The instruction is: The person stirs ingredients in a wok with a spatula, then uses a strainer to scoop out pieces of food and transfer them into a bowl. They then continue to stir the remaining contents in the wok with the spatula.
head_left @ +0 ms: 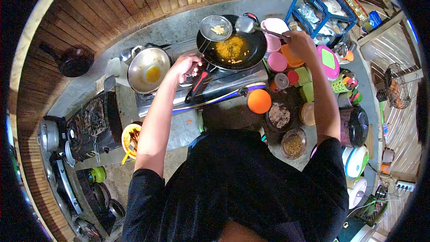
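Note:
A black wok (234, 48) with orange oil and bits of fried food sits on a gas stove (210, 90). My left hand (186, 65) grips the handle of a round wire strainer (216, 28), held over the wok's left rim with a small clump of fried food in it. My right hand (299, 41) holds a metal ladle (245, 24) by its long handle, its bowl above the wok's far rim. A steel bowl (148, 68) with yellow liquid stands left of the wok.
Coloured plastic containers and lids (293, 69) crowd the counter right of the stove, with an orange lid (259, 101) and bowls of ingredients (286, 127). A blue basket (320, 11) is at the back right. A dark pot (354, 125) and a second burner (96, 123) flank me.

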